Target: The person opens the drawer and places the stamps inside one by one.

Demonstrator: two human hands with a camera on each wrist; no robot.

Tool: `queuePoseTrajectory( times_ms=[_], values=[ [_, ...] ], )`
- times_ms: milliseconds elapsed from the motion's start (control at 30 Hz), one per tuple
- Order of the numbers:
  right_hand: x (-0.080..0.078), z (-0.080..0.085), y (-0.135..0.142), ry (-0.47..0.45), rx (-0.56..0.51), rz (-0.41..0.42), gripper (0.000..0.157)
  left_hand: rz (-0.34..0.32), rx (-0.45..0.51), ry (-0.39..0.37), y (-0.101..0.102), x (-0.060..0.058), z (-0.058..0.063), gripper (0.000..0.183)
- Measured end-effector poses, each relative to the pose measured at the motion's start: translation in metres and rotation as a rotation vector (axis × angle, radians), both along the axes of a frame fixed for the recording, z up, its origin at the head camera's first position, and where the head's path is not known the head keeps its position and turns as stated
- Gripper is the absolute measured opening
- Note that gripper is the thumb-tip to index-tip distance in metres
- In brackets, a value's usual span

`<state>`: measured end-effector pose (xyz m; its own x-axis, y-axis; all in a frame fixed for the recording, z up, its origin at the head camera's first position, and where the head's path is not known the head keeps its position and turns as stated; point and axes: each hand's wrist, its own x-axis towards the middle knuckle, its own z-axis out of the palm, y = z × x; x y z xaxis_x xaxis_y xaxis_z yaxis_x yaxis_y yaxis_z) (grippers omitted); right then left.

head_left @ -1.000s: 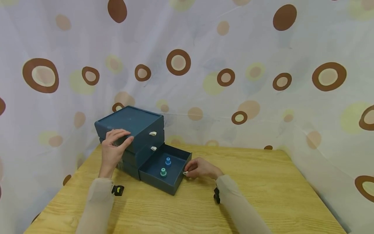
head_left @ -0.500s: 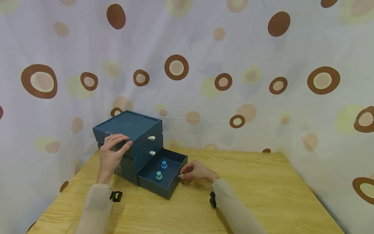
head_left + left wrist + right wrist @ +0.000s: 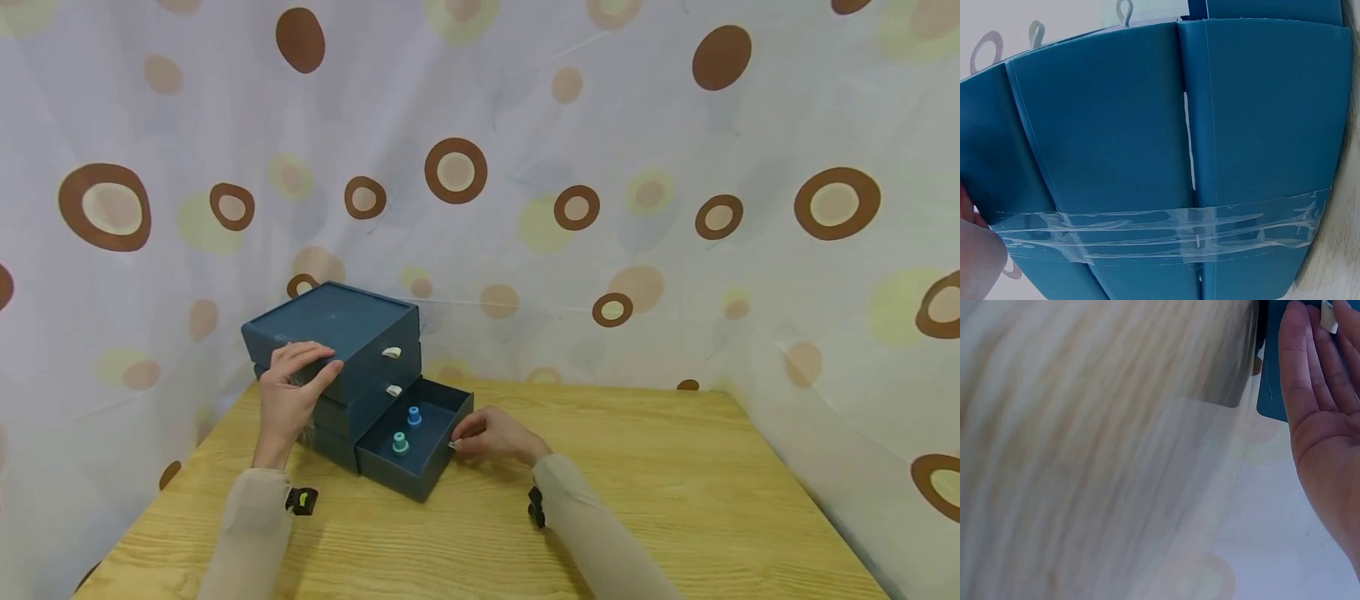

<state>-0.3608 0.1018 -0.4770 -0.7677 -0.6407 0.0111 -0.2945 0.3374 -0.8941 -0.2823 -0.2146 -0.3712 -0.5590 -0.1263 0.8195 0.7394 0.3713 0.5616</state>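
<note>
A dark blue three-tier drawer unit (image 3: 337, 321) stands on the table at left. Its bottom drawer (image 3: 397, 479) is pulled partway out. Inside that drawer stand a teal stepped peg-like piece (image 3: 401, 443) and a similar blue piece (image 3: 414, 417). My right hand (image 3: 495, 436) pinches the white pull tab (image 3: 452, 444) on the drawer's front; the right wrist view shows the fingers close against the blue panel. My left hand (image 3: 291, 400) rests on the unit's top near corner, fingers extended over the edge and thumb spread toward the front.
White pull tabs (image 3: 392, 353) mark the two upper drawers, both closed. Clear tape (image 3: 1147, 234) runs across the unit's side. The wooden table (image 3: 637, 492) extends right, and a dotted curtain (image 3: 510, 250) hangs behind it.
The bottom drawer has slid partly into the unit, with my right hand moving left along with it. The two pieces travel with the drawer. My left hand stays at the corner.
</note>
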Motion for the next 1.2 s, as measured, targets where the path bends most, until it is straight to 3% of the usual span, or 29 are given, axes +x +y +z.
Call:
queuePoseTrajectory(
  times_ms=[600,1200],
  values=[
    [-0.004,0.006,-0.020,0.038,-0.010,0.005,0.020,-0.008,0.016,-0.031,-0.002,-0.001,-0.001,0.022],
    [-0.007,0.005,-0.054,0.017,-0.029,-0.075,0.020,-0.023,0.016,-0.017,-0.003,-0.001,-0.001,0.021]
  ],
)
